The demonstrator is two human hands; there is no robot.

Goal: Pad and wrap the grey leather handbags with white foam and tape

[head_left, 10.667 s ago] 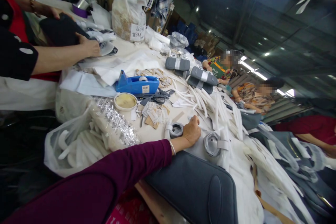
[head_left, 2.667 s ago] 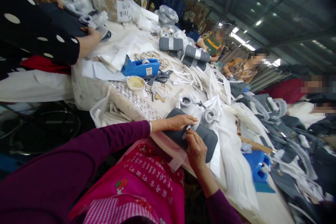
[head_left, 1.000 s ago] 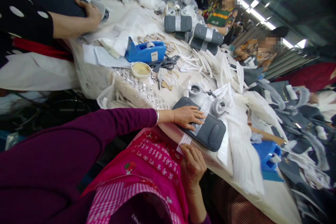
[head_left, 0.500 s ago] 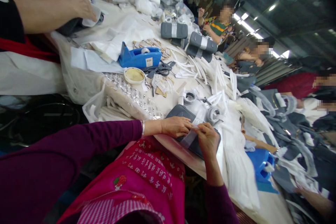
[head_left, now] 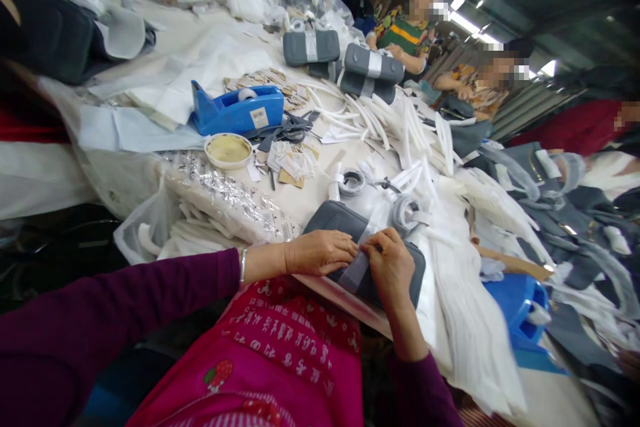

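A dark grey handbag (head_left: 327, 215) lies at the table's front edge, with a translucent white strip (head_left: 356, 271) running across its middle. My left hand (head_left: 320, 252) rests on the bag's near left side, its fingers stretched out and their tips at the strip. The fingers of my right hand (head_left: 393, 263) are bent in a pinch on the strip, just right of the left fingertips. Behind the bag stand two wrapped rings of its strap or handle (head_left: 406, 212), covered in white wrapping. My right hand hides part of the bag's right half.
Left of the bag are a blue tape dispenser (head_left: 265, 109), scissors (head_left: 295, 128) and a round tub (head_left: 229, 150) of pale paste. White padding strips (head_left: 370, 117) and wrapped bags (head_left: 311, 47) lie beyond. White foam sheets (head_left: 465, 300) hang to the right, near another blue dispenser (head_left: 520, 307). Co-workers (head_left: 407, 33) sit opposite.
My view has shifted slightly, and the co-worker's arm at upper left has mostly left it. Both hands remain at the strip, with little visible movement of the bag.
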